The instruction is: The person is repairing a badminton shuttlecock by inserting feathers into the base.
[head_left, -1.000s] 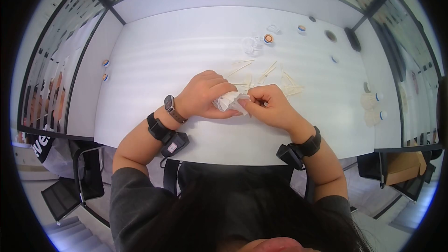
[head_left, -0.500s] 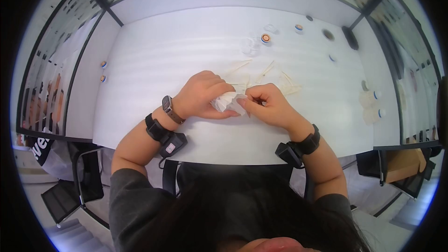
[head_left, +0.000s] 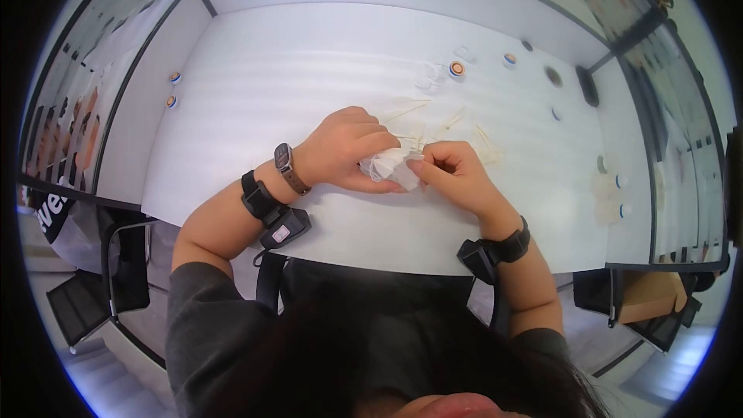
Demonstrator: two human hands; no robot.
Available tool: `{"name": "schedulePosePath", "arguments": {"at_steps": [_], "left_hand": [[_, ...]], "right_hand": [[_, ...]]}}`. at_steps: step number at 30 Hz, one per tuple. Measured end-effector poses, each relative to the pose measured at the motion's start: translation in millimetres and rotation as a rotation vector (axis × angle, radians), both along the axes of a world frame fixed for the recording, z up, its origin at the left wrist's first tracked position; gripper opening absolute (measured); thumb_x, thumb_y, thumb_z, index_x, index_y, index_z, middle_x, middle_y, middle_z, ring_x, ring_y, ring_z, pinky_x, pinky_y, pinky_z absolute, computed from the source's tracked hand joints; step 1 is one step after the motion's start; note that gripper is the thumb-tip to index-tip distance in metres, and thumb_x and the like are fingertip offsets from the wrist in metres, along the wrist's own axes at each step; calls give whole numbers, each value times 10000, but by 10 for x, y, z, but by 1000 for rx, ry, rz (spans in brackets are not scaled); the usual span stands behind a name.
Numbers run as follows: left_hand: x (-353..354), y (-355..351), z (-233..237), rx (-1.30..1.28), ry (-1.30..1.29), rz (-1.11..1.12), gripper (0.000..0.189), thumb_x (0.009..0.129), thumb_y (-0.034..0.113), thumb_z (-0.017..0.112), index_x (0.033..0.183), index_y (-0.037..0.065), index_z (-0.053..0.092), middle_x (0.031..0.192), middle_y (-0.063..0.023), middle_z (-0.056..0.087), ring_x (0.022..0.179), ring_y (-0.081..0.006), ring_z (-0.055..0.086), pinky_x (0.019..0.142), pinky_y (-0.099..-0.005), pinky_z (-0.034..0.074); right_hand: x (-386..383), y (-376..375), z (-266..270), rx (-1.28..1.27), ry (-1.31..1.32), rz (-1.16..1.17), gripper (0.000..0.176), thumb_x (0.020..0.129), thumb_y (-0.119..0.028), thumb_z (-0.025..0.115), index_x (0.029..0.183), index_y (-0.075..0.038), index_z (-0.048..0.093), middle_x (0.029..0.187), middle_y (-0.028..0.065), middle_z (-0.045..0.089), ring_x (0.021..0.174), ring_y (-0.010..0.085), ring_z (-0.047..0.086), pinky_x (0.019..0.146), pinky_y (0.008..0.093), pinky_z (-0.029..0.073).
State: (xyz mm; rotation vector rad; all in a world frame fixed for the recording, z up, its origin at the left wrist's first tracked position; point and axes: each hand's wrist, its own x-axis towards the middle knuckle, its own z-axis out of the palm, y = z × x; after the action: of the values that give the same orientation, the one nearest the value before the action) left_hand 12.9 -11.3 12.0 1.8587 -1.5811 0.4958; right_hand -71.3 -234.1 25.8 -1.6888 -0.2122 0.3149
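On my feed, the held piece (head_left: 393, 166) shows white against a plain white table (head_left: 255, 70). I see straw-yellow sticks (head_left: 409, 110), an orange-and-blue cap (head_left: 457, 69), a brown watch strap (head_left: 296, 181), black wristbands (head_left: 261, 200), charcoal sleeves (head_left: 205, 302), a tan box (head_left: 648, 299), and bold white letters (head_left: 54, 214) on black cloth (head_left: 53, 231).

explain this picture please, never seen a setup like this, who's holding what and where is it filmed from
No robot appears here, just a person's two bare hands. The camera is worn on the head, looking forward and down. The left hand has a creased white paper-like piece in its grip; the right hand pinches its edge. Black boxes are strapped to both forearms. On the white table lie thin pale sticks, clear plastic-looking pieces and small round things, one orange-topped.
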Motion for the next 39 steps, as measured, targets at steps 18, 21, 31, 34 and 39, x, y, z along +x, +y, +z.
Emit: {"name": "schedulePosePath", "arguments": {"at_steps": [18,21,31,34,39], "left_hand": [[-30,36,-13,-83,63,30,424,681,414,846,899,108,649,681,-41,598,602,-234,580,611,-338,436],[-50,27,-18,-107,66,27,427,697,432,843,914,117,653,690,-32,602,614,-232,587,630,-330,450],[-36,16,-81,-126,174,150,499,721,473,831,996,106,636,788,-45,650,687,-255,614,661,-354,473],[-37,7,-77,-115,227,196,518,717,467,841,1015,96,637,859,-51,671,732,-261,622,684,-358,481],[-32,11,-70,-115,275,196,523,713,454,850,1017,88,634,883,-61,674,757,-272,636,703,-361,491]], "right_hand": [[69,-114,10,193,-69,-278,367,985,-233,559,685,-25,598,516,-21,459,468,56,388,502,225,349],[104,-96,-41,-4,-163,-479,250,939,-152,644,721,-33,614,638,11,575,559,93,476,573,240,393],[83,-76,-33,-621,-605,-94,301,833,-137,700,1132,-116,721,1482,160,449,1461,412,227,1149,518,249],[102,-70,-93,-665,-582,1,305,819,-112,687,1122,-85,705,1495,185,429,1458,428,228,1153,526,241],[133,-31,-106,-719,-619,19,236,811,-66,677,1040,-10,672,1443,184,488,1409,411,345,1132,519,297]]}}
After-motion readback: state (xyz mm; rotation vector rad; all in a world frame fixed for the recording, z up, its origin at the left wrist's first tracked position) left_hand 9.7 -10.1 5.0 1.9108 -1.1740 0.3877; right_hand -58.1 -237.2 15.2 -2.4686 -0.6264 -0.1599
